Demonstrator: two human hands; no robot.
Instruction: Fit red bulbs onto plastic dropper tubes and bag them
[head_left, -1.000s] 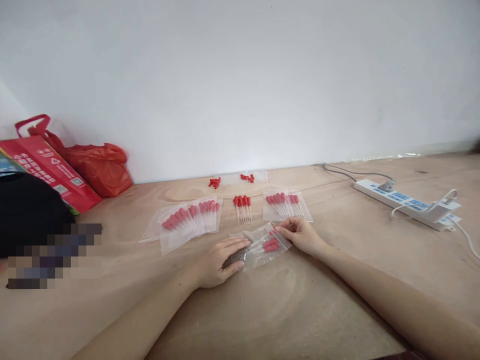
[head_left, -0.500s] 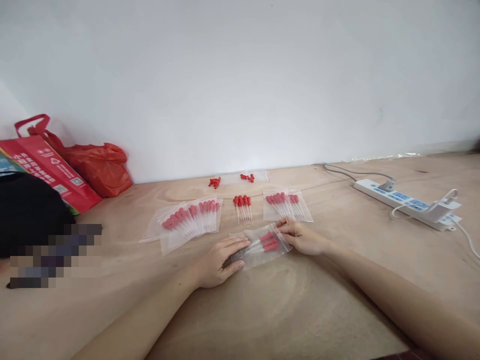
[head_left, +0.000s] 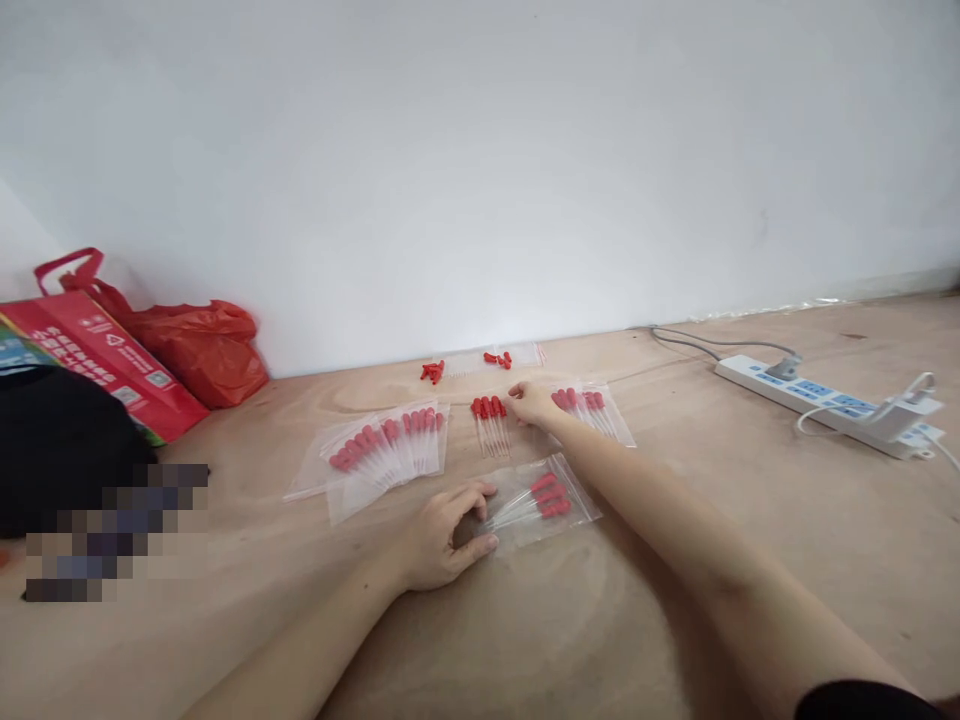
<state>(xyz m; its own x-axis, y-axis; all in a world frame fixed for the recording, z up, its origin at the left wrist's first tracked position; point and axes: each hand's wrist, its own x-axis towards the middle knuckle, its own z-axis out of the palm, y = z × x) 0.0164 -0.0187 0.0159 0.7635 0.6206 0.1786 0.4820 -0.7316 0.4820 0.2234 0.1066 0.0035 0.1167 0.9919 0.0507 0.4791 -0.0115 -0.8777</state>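
A clear zip bag (head_left: 525, 500) with several red-capped droppers inside lies flat at the front centre. My left hand (head_left: 448, 535) rests at its left end, thumb and fingers spread with a gap between them. Beyond the bag, several loose droppers with red bulbs (head_left: 489, 407) lie side by side. At their right side is my right hand (head_left: 531, 405), its thumb and forefinger slightly apart beside the outermost bulb. Overlapping filled bags (head_left: 386, 450) are fanned out on the left. More filled bags (head_left: 611, 415) lie to the right, partly covered by my right hand and forearm.
Small red pieces (head_left: 433, 372) and a flat clear bag (head_left: 525, 353) lie near the wall. A white power strip (head_left: 810, 395) with plugs and cables is on the right. Red bags (head_left: 210, 350) and a black item (head_left: 67, 440) stand at the left.
My right hand has let go of the front bag's right end and moved forward and left to the loose droppers. My left hand stays at the bag, its fingers slightly more curled.
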